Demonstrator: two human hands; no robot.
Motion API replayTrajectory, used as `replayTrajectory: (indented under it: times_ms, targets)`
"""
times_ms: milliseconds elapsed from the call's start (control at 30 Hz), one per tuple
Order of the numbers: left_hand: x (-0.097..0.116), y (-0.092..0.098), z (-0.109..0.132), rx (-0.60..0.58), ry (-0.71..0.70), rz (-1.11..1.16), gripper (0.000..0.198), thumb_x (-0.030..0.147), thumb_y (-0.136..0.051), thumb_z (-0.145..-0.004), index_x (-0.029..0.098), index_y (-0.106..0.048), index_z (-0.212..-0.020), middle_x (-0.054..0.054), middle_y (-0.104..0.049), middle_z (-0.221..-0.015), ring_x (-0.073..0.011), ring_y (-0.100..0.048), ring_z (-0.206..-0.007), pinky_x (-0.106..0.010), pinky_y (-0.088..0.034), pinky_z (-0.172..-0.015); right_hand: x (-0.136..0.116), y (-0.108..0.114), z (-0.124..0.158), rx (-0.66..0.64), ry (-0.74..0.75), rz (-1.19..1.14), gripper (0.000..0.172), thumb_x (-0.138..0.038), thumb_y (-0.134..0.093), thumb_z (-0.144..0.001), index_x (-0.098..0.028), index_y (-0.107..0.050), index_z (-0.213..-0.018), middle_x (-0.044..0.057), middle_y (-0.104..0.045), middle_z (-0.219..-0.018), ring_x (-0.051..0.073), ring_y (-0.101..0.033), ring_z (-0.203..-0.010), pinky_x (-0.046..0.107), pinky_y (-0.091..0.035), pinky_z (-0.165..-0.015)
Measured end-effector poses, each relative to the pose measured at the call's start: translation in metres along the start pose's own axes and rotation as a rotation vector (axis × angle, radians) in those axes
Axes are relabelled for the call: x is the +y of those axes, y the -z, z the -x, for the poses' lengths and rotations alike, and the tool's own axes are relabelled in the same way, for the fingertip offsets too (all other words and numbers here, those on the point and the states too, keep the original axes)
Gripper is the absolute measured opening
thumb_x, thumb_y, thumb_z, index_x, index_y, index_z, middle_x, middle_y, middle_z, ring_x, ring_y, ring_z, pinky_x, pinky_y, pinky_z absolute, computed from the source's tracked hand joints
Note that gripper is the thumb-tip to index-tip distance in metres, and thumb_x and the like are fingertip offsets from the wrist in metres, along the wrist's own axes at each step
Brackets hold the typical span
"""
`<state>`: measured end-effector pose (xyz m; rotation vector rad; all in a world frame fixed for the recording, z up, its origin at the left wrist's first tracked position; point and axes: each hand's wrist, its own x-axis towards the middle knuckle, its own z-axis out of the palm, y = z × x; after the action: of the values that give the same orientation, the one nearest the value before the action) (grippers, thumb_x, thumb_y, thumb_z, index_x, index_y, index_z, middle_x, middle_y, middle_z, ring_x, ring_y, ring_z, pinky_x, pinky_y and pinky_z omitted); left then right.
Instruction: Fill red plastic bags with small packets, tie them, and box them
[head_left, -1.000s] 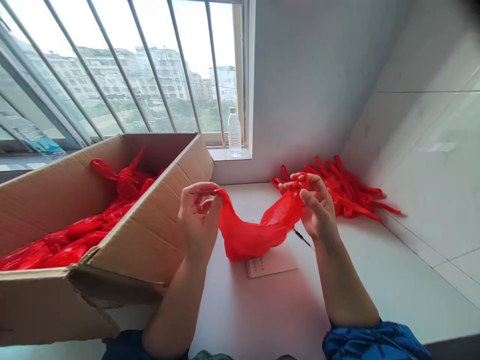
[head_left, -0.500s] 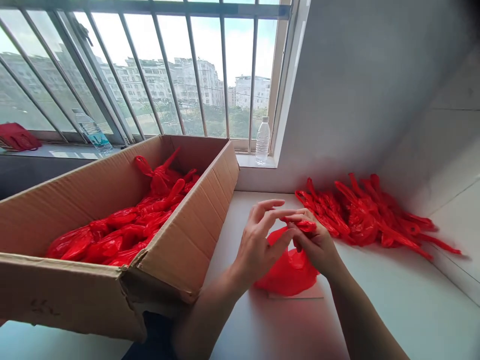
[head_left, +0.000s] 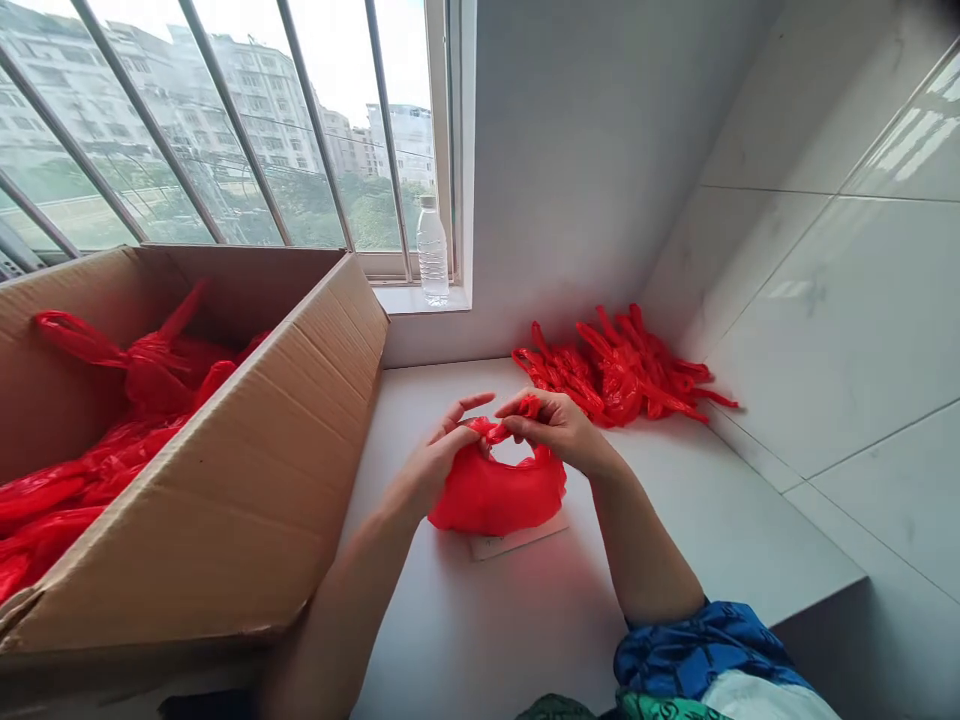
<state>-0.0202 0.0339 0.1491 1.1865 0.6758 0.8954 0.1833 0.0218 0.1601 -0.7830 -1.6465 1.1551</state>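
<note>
A red plastic bag (head_left: 499,497) rests on the white surface in front of me, its handles drawn together at the top. My left hand (head_left: 448,445) pinches one handle between thumb and fingers, with the index finger stretched out. On the other side, my right hand (head_left: 553,425) grips the other handle, and a red loop of it pokes out above the fingers. The handles cross or twist between both hands; whether they are knotted I cannot tell. Under the bag lies a thin pale flat piece (head_left: 517,540), partly covered.
At the left stands a large cardboard box (head_left: 247,480) holding several tied red bags (head_left: 161,370). Loose red bags (head_left: 622,370) lie heaped against the wall at the back right. A clear plastic bottle (head_left: 433,252) stands on the sill of the barred window (head_left: 247,130).
My view has turned to the right. My hands have drawn slightly apart, pulling the handles between them, and the left fingers have come in closer around theirs.
</note>
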Motion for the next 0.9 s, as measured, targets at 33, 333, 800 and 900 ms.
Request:
replayTrajectory:
  times_ms: [33, 333, 800, 900]
  targets:
    - [0.0, 0.0, 0.0, 0.006, -0.001, 0.018, 0.056, 0.025, -0.06, -0.085, 0.024, -0.052, -0.14, -0.001, -0.065, -0.08, -0.0151, -0.061, -0.075, -0.027, -0.048, -0.074, -0.001, 0.0, 0.002, -0.014, 0.025, 0.072, 0.018, -0.037, -0.066, -0.091, -0.022, -0.068, -0.101, 0.002, -0.071, -0.085, 0.016, -0.065, -0.076, 0.031, -0.053, -0.071]
    - [0.001, -0.005, -0.002, 0.035, -0.066, -0.157, 0.049, 0.055, -0.056, -0.092, 0.016, -0.073, -0.116, -0.007, -0.073, -0.087, -0.0165, -0.061, -0.069, -0.029, -0.049, -0.072, 0.008, -0.015, 0.005, 0.242, 0.349, 0.71, 0.005, -0.022, -0.062, -0.091, -0.024, -0.064, -0.088, 0.003, -0.06, -0.098, 0.015, -0.06, -0.077, 0.027, -0.049, -0.063]
    - [-0.033, 0.044, -0.031, 0.671, -0.298, 0.076, 0.036, 0.033, -0.082, -0.069, 0.016, -0.074, -0.1, -0.008, -0.074, -0.095, -0.0173, -0.068, -0.095, -0.03, -0.051, -0.088, 0.03, 0.001, 0.109, 0.216, 0.189, 0.394, 0.01, -0.028, -0.073, -0.086, -0.027, -0.07, -0.077, 0.005, -0.07, -0.083, 0.026, -0.067, -0.095, 0.046, -0.056, -0.085]
    - [-0.047, 0.063, -0.032, 0.783, -0.301, 0.088, 0.034, 0.029, -0.077, -0.075, 0.017, -0.07, -0.105, -0.008, -0.073, -0.097, -0.0164, -0.068, -0.098, -0.029, -0.051, -0.088, 0.038, 0.012, 0.131, 0.153, 0.026, 0.287, 0.011, -0.032, -0.072, -0.087, -0.025, -0.072, -0.078, 0.005, -0.07, -0.087, 0.024, -0.068, -0.09, 0.043, -0.057, -0.084]
